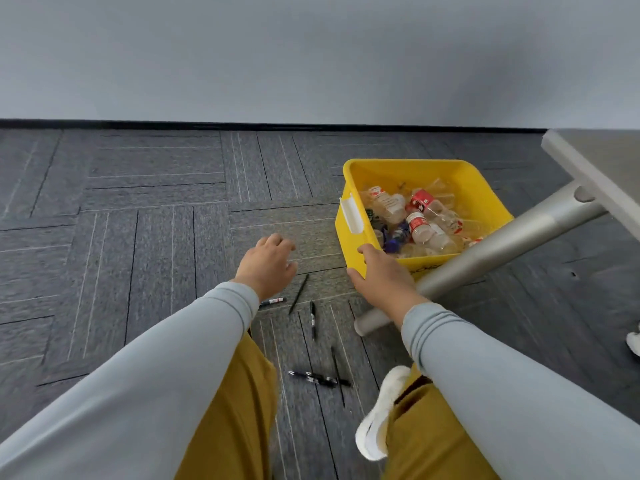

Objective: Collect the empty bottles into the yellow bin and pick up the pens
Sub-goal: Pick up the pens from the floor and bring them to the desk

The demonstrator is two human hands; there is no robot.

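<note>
Left grip (268,263) hovers near five pens (312,318) — right grip (382,277) clasps one bin (415,172).

Light grey long sleeves (138,375) with ribbed cuffs (242,299), mustard-yellow trousers (239,410), white shoe (379,417)

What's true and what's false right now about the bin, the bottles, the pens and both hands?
1. The yellow bin holds bottles. True.
2. The right hand grips the bin's near corner. True.
3. The left hand holds a pen. False: it holds nothing and hovers above the carpet.
4. Every pen is picked up. False: several pens lie on the carpet between the person's knees and the bin.
5. The bin is tipped on its side. False: it stands upright on the carpet, beside the table leg.
</note>
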